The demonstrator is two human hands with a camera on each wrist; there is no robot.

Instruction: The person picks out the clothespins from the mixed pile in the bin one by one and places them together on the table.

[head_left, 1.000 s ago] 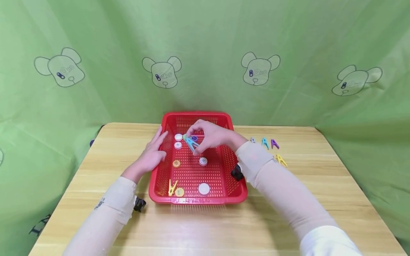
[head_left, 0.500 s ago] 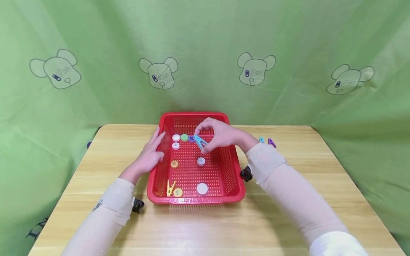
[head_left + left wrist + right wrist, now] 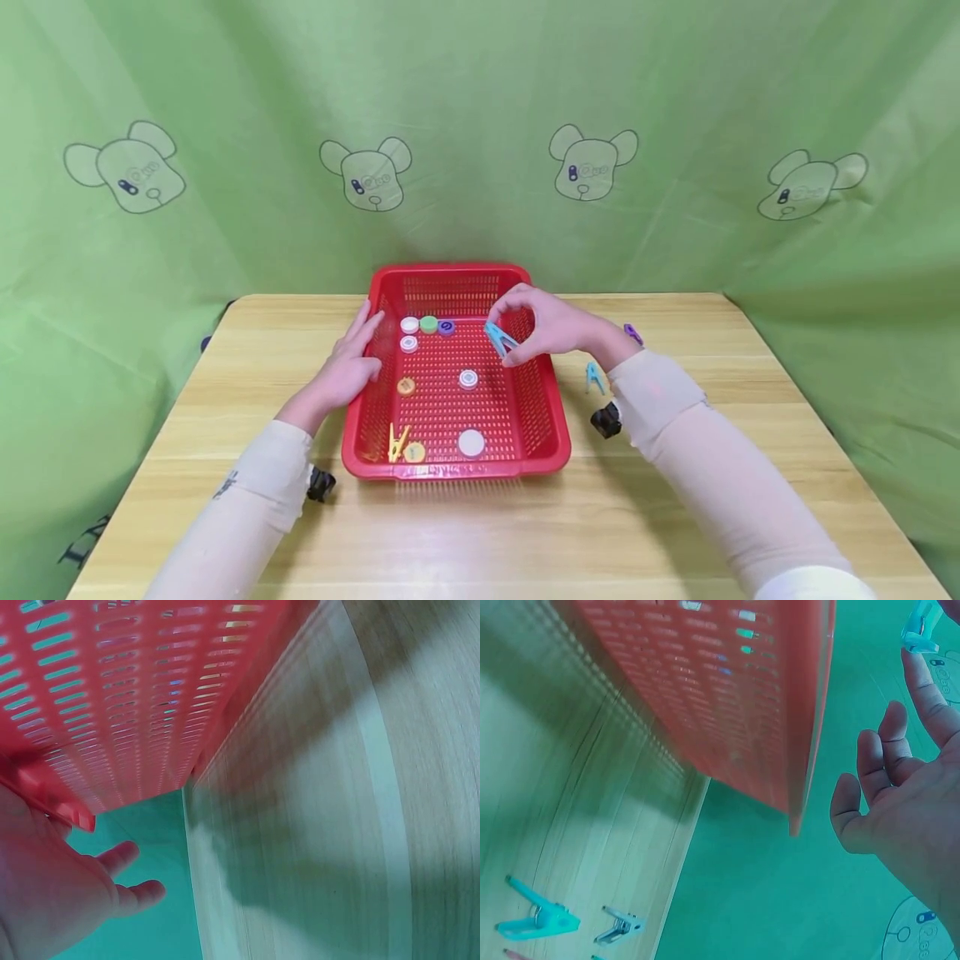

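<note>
Over the right part of a red plastic basket [image 3: 525, 469], my right hand [image 3: 551, 327] pinches a light blue clothespin [image 3: 498, 337] between thumb and fingers. The right wrist view shows that same clothespin [image 3: 922, 628] at the fingertips, above the rim. My left hand [image 3: 341, 377] rests against the basket's left rim, fingers straight. On the basket floor, a white cap [image 3: 409, 325], a green cap [image 3: 428, 324] and a purple cap [image 3: 446, 327] form a row at the back. Nearer lie a white cap [image 3: 468, 379], an orange cap [image 3: 406, 386] and a yellow clothespin [image 3: 397, 444].
Right of the basket, a blue clothespin [image 3: 595, 377] and a purple clothespin [image 3: 633, 333] lie on the wooden table [image 3: 480, 533]. More white caps [image 3: 471, 442] and a yellow cap [image 3: 415, 452] are in the basket. A green curtain [image 3: 480, 225] hangs behind.
My right hand has moved right with the blue clothespin, away from the green cap its tip was at. The green and purple caps are now uncovered. My left hand stays at the rim.
</note>
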